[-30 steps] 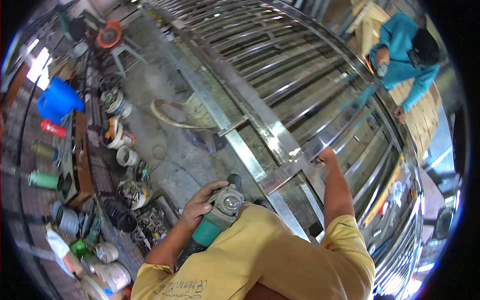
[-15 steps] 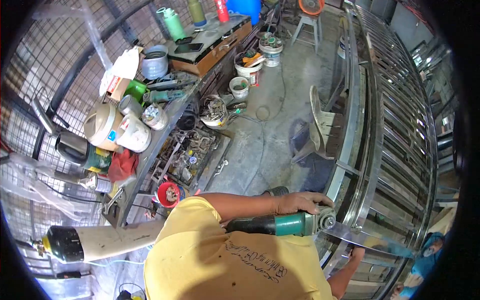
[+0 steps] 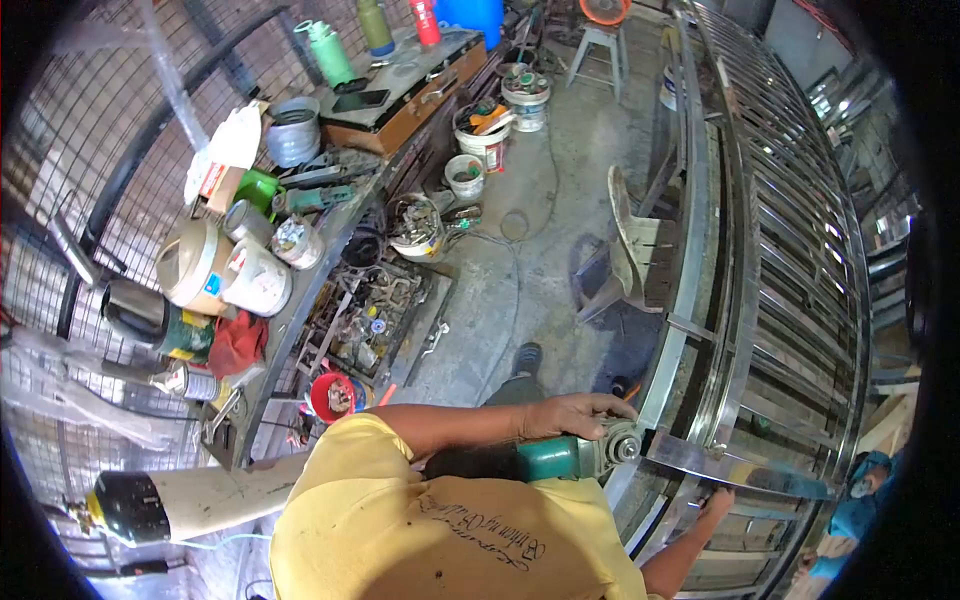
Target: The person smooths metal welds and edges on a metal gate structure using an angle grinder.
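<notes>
My left hand (image 3: 578, 413) is closed over the head of a green angle grinder (image 3: 548, 458), whose body lies against the front of my yellow shirt. The grinder's bare spindle faces up and I see no disc on it. Close to it, a flat shiny metal bar (image 3: 740, 468) crosses the frame. Beyond the bar, my right hand (image 3: 714, 503) is low at the metal frame, fingers bent together; what they hold is too small to make out.
A long metal grille (image 3: 800, 270) runs up the right side. A plastic chair (image 3: 640, 255) stands beside it. To the left, a workbench (image 3: 310, 290) carries buckets and tools. A gas cylinder (image 3: 200, 502) lies at lower left. Another person's teal sleeve (image 3: 850, 515) shows at the right edge.
The view has shifted slightly. The grinder and my left hand sit a little further left and lower in view. More of a dark shoe shows on the floor. My right hand has moved slightly.
</notes>
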Demonstrator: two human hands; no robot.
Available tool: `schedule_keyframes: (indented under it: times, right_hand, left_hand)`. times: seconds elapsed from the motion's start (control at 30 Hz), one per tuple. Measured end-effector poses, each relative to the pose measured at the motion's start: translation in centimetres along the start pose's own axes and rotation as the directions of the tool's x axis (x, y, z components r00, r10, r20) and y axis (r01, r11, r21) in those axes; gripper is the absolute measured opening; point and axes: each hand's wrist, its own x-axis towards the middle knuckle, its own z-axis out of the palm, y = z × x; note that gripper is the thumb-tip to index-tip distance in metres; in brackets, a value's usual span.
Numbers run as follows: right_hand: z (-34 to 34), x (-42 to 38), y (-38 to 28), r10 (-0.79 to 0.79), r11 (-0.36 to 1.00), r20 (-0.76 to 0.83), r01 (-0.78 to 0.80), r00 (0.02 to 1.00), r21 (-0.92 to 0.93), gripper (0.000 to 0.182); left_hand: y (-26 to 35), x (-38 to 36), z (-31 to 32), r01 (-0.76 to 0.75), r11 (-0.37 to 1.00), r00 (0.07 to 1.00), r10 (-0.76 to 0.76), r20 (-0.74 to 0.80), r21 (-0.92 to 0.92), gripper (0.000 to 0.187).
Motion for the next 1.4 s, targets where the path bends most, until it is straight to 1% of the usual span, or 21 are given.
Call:
schedule_keyframes:
  times: [0.03,0.1,0.17,0.27,0.3,0.33,0.37,0.4,0.47,0.53,0.6,0.67,0.73,0.83,0.87,0.97,1.03,1.1,1.23,1.3,1.4]
  right_hand:
    - [0.3,-0.7,0.0,0.009,0.993,-0.008,-0.008,1.000,0.117,0.034]
    - [-1.2,-1.4,4.6,-0.366,0.925,-0.205,0.330,0.908,-0.187,0.032]
    - [-0.7,-7.8,2.3,-0.093,0.996,-0.283,0.091,0.955,-0.017,0.031]
    - [2.7,-19.4,-7.2,0.093,0.981,-0.101,-0.109,0.990,-0.161,0.030]
    - [4.0,-21.0,-8.0,-0.107,0.963,-0.002,0.103,0.994,-0.247,0.026]
    - [5.0,-21.2,-7.0,-0.126,0.988,0.093,0.134,0.988,-0.079,0.025]
    - [7.2,-27.8,-17.7,0.049,0.967,0.182,0.000,0.982,-0.256,0.043]
    - [8.2,-29.9,-22.4,-0.100,0.744,0.463,0.375,0.881,-0.553,0.040]
    - [12.5,-29.4,-25.3,-0.069,0.890,0.623,0.330,0.779,-0.314,0.042]
    - [19.3,-29.9,-29.7,-0.416,0.873,0.571,0.486,0.708,0.033,0.025]
    - [22.9,-27.6,-33.2,-0.370,0.841,0.716,0.541,0.592,-0.012,0.036]
    - [26.6,-26.4,-35.2,-0.322,0.871,0.758,0.491,0.568,0.002,0.046]
    - [30.2,-25.6,-36.0,-0.269,0.944,0.710,0.325,0.651,0.059,0.052]
    - [35.5,-22.6,-35.4,-0.460,0.857,0.502,0.217,0.733,0.468,0.066]
    - [36.4,-18.2,-32.2,-0.405,0.894,0.527,0.201,0.747,0.401,0.083]
    - [39.7,-17.8,-39.9,-0.464,0.707,0.407,0.053,0.787,0.705,0.089]
    - [40.2,-13.2,-41.3,-0.495,0.711,0.442,0.056,0.748,0.701,0.088]
    - [42.1,-8.4,-42.6,-0.617,0.646,0.297,0.254,0.729,0.720,0.083]
    - [43.2,-6.3,-49.0,-0.456,0.790,0.521,0.059,0.722,0.610,0.084]
    - [44.9,-3.6,-47.9,-0.392,0.814,0.573,-0.020,0.720,0.581,0.083]
    - [47.5,-0.4,-46.5,-0.363,0.846,0.726,-0.121,0.584,0.520,0.086]
  left_hand:
    - [0.0,0.0,-0.4,0.004,1.000,1.000,-0.004,-0.001,-0.026,0.075]
    - [-0.3,0.7,-1.6,0.018,0.997,1.000,-0.018,0.006,-0.073,0.075]
    - [0.1,1.8,-2.6,0.035,0.994,0.999,-0.035,0.009,-0.102,0.075]
    - [1.6,4.8,-4.3,0.069,0.980,0.993,-0.050,0.104,-0.185,0.075]
    - [1.8,5.8,-5.2,0.079,0.975,0.989,-0.050,0.138,-0.210,0.075]
    - [2.5,6.8,-5.7,0.103,0.962,0.987,-0.066,0.148,-0.252,0.075]
    - [3.3,7.5,-6.6,0.118,0.956,0.983,-0.075,0.167,-0.268,0.075]
    - [4.1,8.1,-7.5,0.135,0.948,0.979,-0.083,0.186,-0.287,0.075]
    - [6.1,9.3,-9.5,0.157,0.935,0.973,-0.093,0.210,-0.318,0.074]
    - [8.2,10.4,-11.7,0.152,0.928,0.974,-0.082,0.212,-0.341,0.073]
    - [10.1,11.2,-13.9,0.134,0.927,0.977,-0.065,0.203,-0.351,0.070]
    - [11.9,12.6,-16.7,0.018,0.973,0.992,0.012,0.126,-0.232,0.067]
    - [14.5,13.7,-18.3,-0.095,0.976,0.984,0.122,0.130,-0.197,0.059]
    - [17.6,16.7,-20.3,-0.287,0.945,0.957,0.276,0.088,0.154,0.055]
    - [18.0,18.2,-21.0,-0.344,0.918,0.939,0.335,0.075,0.196,0.052]
    - [21.8,21.7,-21.9,-0.344,0.856,0.932,0.360,0.033,0.385,0.048]
    - [24.2,24.2,-22.7,-0.396,0.754,0.894,0.447,0.033,0.524,0.043]
    - [25.8,27.1,-24.5,-0.448,0.664,0.857,0.509,0.078,0.599,0.042]
    - [30.2,28.8,-28.6,-0.142,0.721,0.956,0.278,-0.096,0.678,0.041]
    - [29.9,29.9,-31.9,-0.134,0.743,0.962,0.257,-0.094,0.655,0.042]
    - [29.1,30.2,-34.9,0.004,0.612,0.970,0.189,-0.151,0.791,0.041]
